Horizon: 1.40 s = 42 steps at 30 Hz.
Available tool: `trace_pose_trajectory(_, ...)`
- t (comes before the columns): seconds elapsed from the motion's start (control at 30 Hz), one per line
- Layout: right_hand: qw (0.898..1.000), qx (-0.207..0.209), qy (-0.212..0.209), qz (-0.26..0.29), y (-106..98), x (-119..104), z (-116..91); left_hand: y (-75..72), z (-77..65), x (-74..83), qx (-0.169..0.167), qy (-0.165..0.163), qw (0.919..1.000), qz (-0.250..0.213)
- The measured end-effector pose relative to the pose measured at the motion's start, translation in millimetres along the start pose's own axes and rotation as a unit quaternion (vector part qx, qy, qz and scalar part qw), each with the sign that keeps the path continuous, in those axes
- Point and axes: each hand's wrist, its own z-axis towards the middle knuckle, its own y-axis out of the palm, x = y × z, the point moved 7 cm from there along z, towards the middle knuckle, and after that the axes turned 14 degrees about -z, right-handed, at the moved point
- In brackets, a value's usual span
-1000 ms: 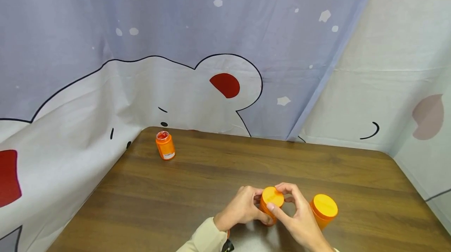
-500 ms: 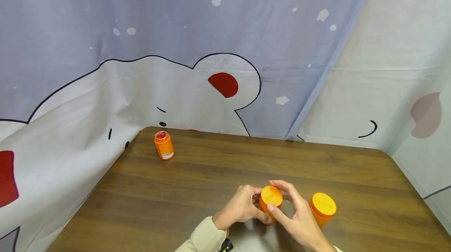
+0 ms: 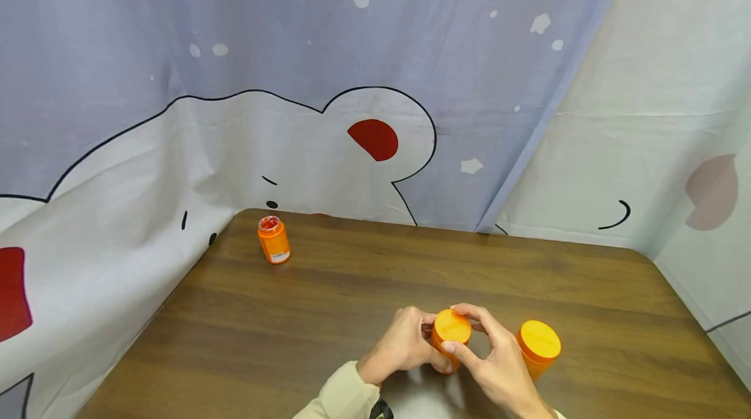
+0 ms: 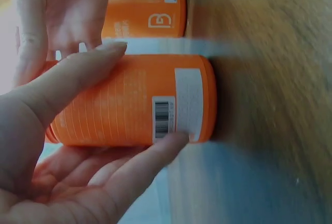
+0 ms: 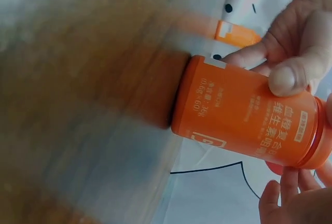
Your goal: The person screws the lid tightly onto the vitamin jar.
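An orange supplement bottle (image 5: 244, 110) stands upright on the table between both hands, with white print and a barcode label on its side. My left hand (image 3: 401, 346) grips the bottle's body, thumb on one side and fingers on the other. The yellow-orange lid (image 3: 452, 326) is on, and my right hand (image 3: 500, 363) holds it by the rim with thumb and fingers. Just right of that hand is a second orange bottle (image 3: 538, 348) with its lid on, partly hidden behind the hand.
At the far left of the wooden table (image 3: 352, 262) stands an orange bottle (image 3: 274, 242) without a lid, red showing at its mouth. A printed curtain (image 3: 281, 34) hangs along the back and left edges. A dark watch-like item (image 3: 381, 410) shows near my left sleeve.
My right fingers shift a little around the lid's rim. The left hand keeps its grip and the bottles stay in place; the head view sways slightly.
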Motion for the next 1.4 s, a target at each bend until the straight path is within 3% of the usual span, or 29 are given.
trace_pose_trajectory(0.2, 0.999, 0.035, -0.015, -0.029, 5, 11, -4, 0.2, -2.5, 5.4, 0.030, 0.005, 0.9994, 0.014)
trace_pose_trajectory(0.37, 0.999, 0.025, 0.001, -0.039, 10, 28, -6, 1.9, -2.4, 7.6, 0.042, 0.022, 0.9975, 0.052)
trace_pose_trajectory(0.57, 0.998, -0.008, 0.043, -0.046, 8, 35, -4, 4.2, -0.2, 13.5, 0.003, 0.063, 0.9915, 0.113)
trace_pose_trajectory(0.67, 0.997, -0.021, 0.063, -0.049, 5, 29, -3, 3.8, 0.5, 11.6, -0.019, 0.042, 0.9916, 0.121)
trace_pose_trajectory(0.8, 0.996, -0.039, 0.071, -0.042, 4, 24, -3, -6.6, -2.1, 10.7, -0.021, -0.008, 0.9909, 0.132)
trace_pose_trajectory(0.87, 0.997, -0.028, 0.050, -0.043, 3, 21, -4, -17.8, -5.0, 13.7, -0.017, -0.023, 0.9876, 0.154)
trace_pose_trajectory(0.93, 0.999, 0.011, -0.009, -0.045, -3, 9, -3, -33.2, -8.5, 16.7, -0.014, -0.036, 0.9851, 0.168)
trace_pose_trajectory(1.0, 0.994, 0.059, -0.084, -0.041, -10, -8, -4, -53.1, -12.8, 18.7, 0.002, -0.042, 0.9845, 0.170)
trace_pose_trajectory(1.07, 0.984, 0.085, -0.154, -0.031, -13, -25, -7, -78.5, -17.3, 18.1, 0.035, -0.047, 0.9853, 0.160)
trace_pose_trajectory(1.13, 0.974, 0.082, -0.210, -0.014, -11, -42, -8, -110.0, -20.9, 16.9, 0.099, -0.035, 0.9826, 0.153)
trace_pose_trajectory(1.2, 0.970, 0.049, -0.239, -0.017, -3, -56, -8, -146.8, -24.3, 15.1, 0.184, -0.008, 0.9685, 0.167)
trace_pose_trajectory(1.23, 0.968, 0.026, -0.248, -0.025, 2, -61, -8, -165.8, -27.2, 13.9, 0.233, 0.005, 0.9556, 0.181)
trace_pose_trajectory(1.33, 0.959, -0.053, -0.271, -0.064, 27, -73, -10, -218.2, -40.5, 6.0, 0.377, 0.019, 0.8970, 0.231)
trace_pose_trajectory(1.37, 0.955, -0.085, -0.272, -0.081, 37, -75, -11, -232.5, -45.4, 1.5, 0.414, 0.009, 0.8785, 0.238)
trace_pose_trajectory(1.4, 0.950, -0.118, -0.273, -0.093, 47, -76, -13, -244.8, -50.0, -3.8, 0.443, -0.007, 0.8653, 0.234)
